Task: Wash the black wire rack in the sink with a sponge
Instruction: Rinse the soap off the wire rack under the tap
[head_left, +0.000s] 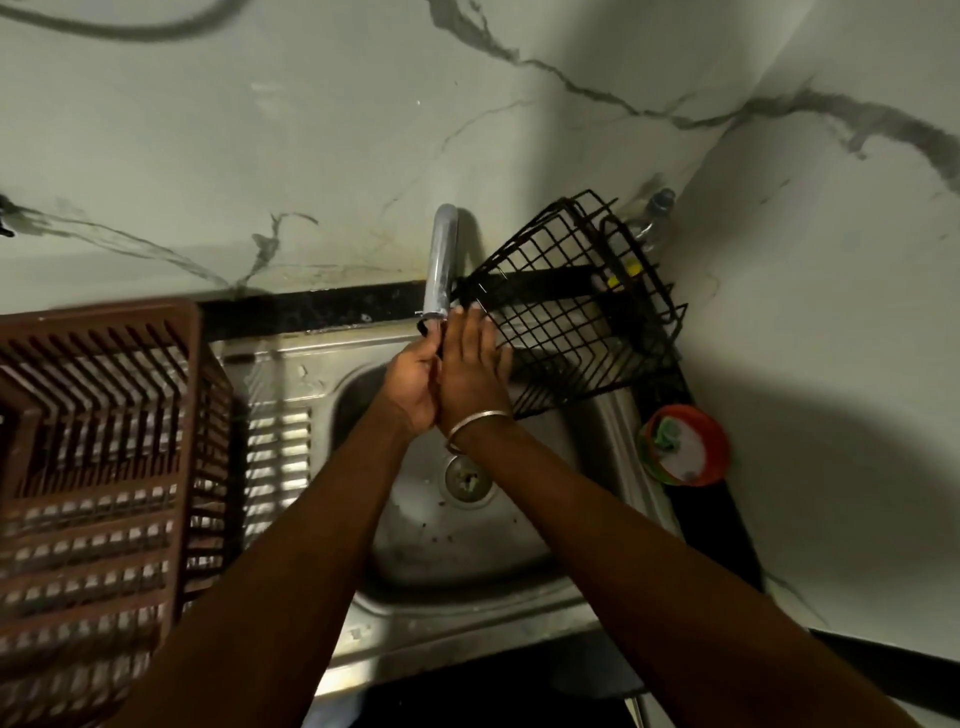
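Black wire rack leans in the sink's back right corner. Flat right hand covers left hand, whose grip I can't tell. Maybe scrubbing's done.

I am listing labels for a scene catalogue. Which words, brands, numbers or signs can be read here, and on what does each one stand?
None can be read. The orange tub, the tap, the black wire rack and the brown crate show no legible print.

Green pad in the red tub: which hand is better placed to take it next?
Probably the right hand: the red tub with the green pad stands on its side; the left hand is farther.
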